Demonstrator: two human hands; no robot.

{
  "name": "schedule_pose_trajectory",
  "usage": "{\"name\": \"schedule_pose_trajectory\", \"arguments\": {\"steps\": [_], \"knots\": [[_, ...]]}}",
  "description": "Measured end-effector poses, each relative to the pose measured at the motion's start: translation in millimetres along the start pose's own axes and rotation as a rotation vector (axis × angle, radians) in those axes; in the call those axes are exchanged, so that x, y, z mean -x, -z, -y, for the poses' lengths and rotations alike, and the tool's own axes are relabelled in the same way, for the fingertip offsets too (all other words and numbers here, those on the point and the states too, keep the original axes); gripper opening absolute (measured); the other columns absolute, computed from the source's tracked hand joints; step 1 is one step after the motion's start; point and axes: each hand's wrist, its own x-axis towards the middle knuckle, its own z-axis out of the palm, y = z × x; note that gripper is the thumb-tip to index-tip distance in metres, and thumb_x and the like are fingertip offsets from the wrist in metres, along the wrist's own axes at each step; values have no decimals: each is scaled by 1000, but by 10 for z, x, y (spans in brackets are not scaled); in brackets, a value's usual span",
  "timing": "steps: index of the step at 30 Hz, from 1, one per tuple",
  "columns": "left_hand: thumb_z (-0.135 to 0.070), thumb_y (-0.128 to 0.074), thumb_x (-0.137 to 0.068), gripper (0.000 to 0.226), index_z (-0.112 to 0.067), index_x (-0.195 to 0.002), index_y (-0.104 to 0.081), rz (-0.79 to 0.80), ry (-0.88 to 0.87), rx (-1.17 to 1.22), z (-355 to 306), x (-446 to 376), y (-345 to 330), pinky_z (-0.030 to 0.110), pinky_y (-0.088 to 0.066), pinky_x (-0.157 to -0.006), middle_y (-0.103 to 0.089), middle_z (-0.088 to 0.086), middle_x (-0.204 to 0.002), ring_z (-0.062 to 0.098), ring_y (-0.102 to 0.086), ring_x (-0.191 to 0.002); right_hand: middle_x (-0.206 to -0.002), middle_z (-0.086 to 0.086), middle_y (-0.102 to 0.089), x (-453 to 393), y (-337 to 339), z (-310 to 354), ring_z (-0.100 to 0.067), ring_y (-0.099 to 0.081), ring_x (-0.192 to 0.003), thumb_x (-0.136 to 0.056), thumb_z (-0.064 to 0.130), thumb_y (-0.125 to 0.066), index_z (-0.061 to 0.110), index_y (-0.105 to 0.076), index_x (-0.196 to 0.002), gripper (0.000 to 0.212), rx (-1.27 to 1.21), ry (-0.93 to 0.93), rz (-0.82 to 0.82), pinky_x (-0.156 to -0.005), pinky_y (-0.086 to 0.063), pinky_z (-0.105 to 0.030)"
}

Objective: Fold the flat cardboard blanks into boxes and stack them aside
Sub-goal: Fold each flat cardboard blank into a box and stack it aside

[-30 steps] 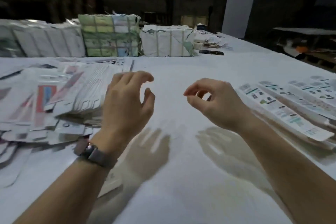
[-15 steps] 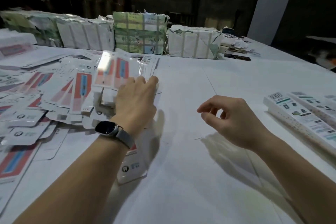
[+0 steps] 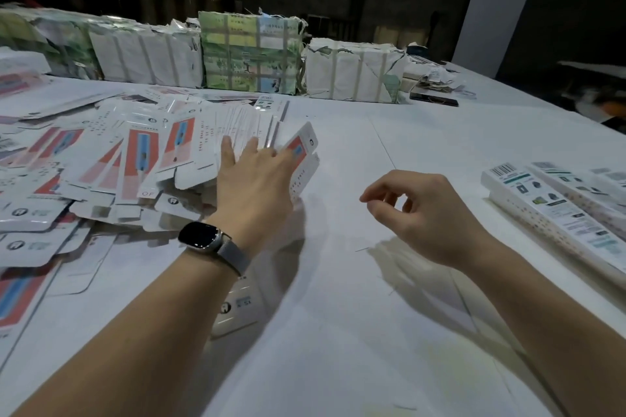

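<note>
My left hand [image 3: 255, 179] reaches forward over the right edge of the heap of flat blanks [image 3: 135, 159], fingers spread, grip wide. Fingertips touch one raised blank [image 3: 301, 149], red and blue print, tilted up off the heap; whether the thumb is under it I cannot tell. Watch [image 3: 203, 235] on that wrist. My right hand [image 3: 423, 213] hangs above the white surface [image 3: 372, 332], well apart from the heap, fingers loosely curled, thumb near forefinger, holding nothing. Folded boxes [image 3: 555, 210] lie in a row on the right side of the surface, barcode labels up. One more blank [image 3: 237, 308] lies under my left forearm. Wrapped bundles [image 3: 250, 54] line the far edge.
</note>
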Motion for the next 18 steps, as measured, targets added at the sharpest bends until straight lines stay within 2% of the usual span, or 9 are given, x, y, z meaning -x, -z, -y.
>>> {"name": "schedule_pose_trajectory", "arguments": {"steps": [1,3,6,8,9,12,15,17,18], "knots": [[-24,-68,-87,55,-19,-138,-48,-58,-25,32,-6,0,9,54,-19,-119,-60,4,-124,31,-47,-126,-77,17,-67,0,0,-7,-9,-62,-76,-86,5,-69,20,-75,-84,17,-1,-5,-11,-64,-40,-9],[-14,-68,-86,54,-19,-136,-49,-215,-86,126,-36,8,20,47,-44,-101,-64,7,-116,31,-55,-106,-74,19,-66,-3,0,-22,-8,-62,-74,-86,5,-69,20,-75,-86,16,-6,-19,-51,-63,-40,-9],[-8,-67,-86,62,-27,-139,-42,-280,-125,533,-198,66,73,46,-55,-75,-68,3,-95,26,-64,-85,-74,16,-64,-24,8,-38,-7,-61,-72,-88,14,-70,27,-70,-101,18,-52,-58,-152,-64,-41,-9],[-12,-70,-85,59,-32,-136,-47,-140,-63,893,-324,118,102,46,-56,-72,-66,-4,-81,17,-65,-76,-79,12,-64,-49,35,-47,-7,-61,-73,-90,24,-69,32,-59,-118,30,-106,-107,-248,-64,-44,-10],[-14,-70,-85,52,-33,-131,-54,-52,-53,1022,-372,136,107,46,-57,-75,-67,-3,-81,16,-67,-78,-82,12,-64,-62,55,-49,-7,-61,-75,-92,28,-68,33,-52,-125,37,-120,-127,-299,-65,-47,-13],[-3,-65,-90,45,-36,-119,-63,152,-130,1322,-410,160,127,28,-59,-75,-76,-3,-102,8,-71,-93,-87,13,-60,-95,138,-46,-4,-60,-74,-93,32,-64,36,-37,-139,54,-193,-143,-413,-65,-52,-21],[8,-50,-98,62,-43,-132,-51,342,-270,1446,-420,200,174,11,-51,-77,-71,-22,-113,-6,-64,-106,-86,17,-61,-103,200,-24,1,-60,-70,-89,42,-60,40,-31,-144,62,-365,-151,-388,-59,-47,-16],[4,-49,-99,68,-57,-129,-45,461,-342,1497,-461,234,165,13,-52,-84,-68,-27,-117,-2,-63,-113,-95,13,-59,-95,197,5,0,-63,-73,-88,47,-59,42,-26,-149,69,-429,-167,-321,-56,-48,-15],[-7,-52,-97,61,-60,-127,-45,499,-336,1538,-486,244,169,17,-55,-85,-68,-24,-118,5,-65,-112,-100,10,-59,-89,183,22,-3,-64,-77,-88,48,-60,42,-23,-150,73,-421,-166,-290,-57,-49,-16]]}}
